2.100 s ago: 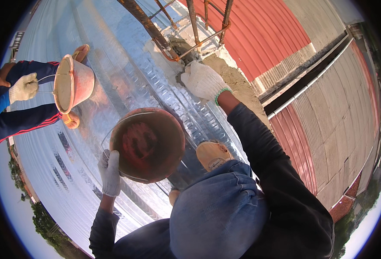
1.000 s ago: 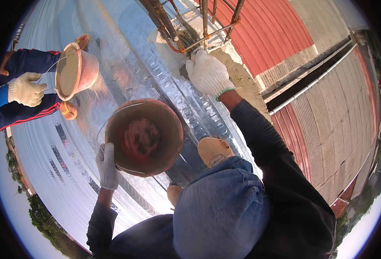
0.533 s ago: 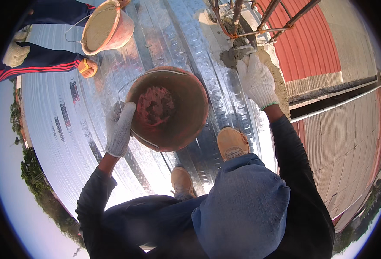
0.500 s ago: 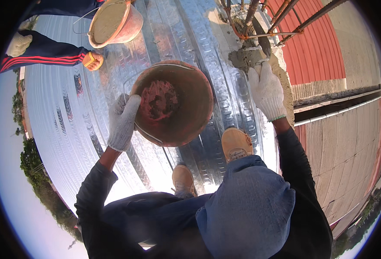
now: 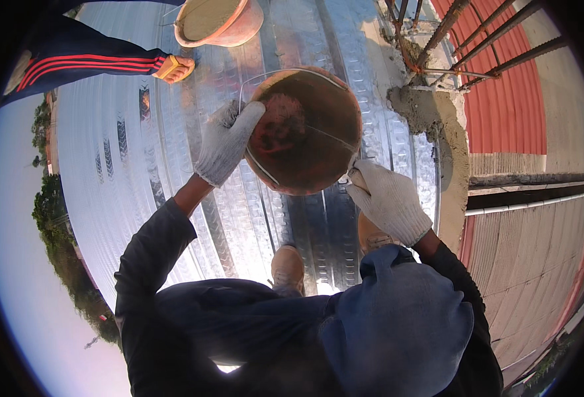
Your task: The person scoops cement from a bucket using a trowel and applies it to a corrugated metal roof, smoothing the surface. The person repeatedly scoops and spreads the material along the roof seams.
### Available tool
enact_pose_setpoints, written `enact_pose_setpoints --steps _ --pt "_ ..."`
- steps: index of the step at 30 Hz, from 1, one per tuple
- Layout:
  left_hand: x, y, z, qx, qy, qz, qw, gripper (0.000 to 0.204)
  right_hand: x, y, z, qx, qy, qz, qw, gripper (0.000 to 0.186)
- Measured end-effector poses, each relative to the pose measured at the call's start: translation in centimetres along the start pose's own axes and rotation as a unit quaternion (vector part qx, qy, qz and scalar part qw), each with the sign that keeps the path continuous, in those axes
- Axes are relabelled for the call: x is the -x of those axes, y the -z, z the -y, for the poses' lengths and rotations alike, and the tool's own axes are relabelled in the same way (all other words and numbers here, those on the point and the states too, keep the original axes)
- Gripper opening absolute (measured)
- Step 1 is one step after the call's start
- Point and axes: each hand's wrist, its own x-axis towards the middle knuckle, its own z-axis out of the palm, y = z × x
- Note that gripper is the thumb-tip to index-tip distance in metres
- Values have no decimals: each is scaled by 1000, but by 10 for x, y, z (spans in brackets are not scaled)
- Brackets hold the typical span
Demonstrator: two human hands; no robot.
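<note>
My left hand (image 5: 229,142), in a white knit glove, grips the left rim of a reddish-brown bucket (image 5: 335,99), its thumb over the edge. The bucket tilts its mouth toward me; a patch of reddish residue shows on the inside, and its wire handle hangs loose around it. At the lower right rim, my gloved right hand (image 5: 391,202) is closed round the handle of a trowel (image 5: 353,162). Its blade reaches into the shaded bucket and is hard to make out.
Ribbed metal decking (image 5: 173,152) lies underfoot. Wet mortar (image 5: 424,112) runs along the right edge by upright rebar (image 5: 437,40), with lower roofs beyond. At upper left stand a mortar-filled bucket (image 5: 239,26) and another person's sandalled foot (image 5: 174,68).
My right hand has drawn the trowel back from the mortar by the rebar to the bucket. The bucket sits slightly higher and farther right in view, still in my left hand.
</note>
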Motion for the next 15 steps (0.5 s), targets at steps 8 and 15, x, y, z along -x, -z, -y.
enact_pose_setpoints --steps 8,15 --pt "8 72 -40 78 -32 -78 993 30 -14 31 44 -95 40 46 994 40" --pt "21 94 -52 45 -56 -105 992 30 -13 42 73 -50 61 -24 997 37"
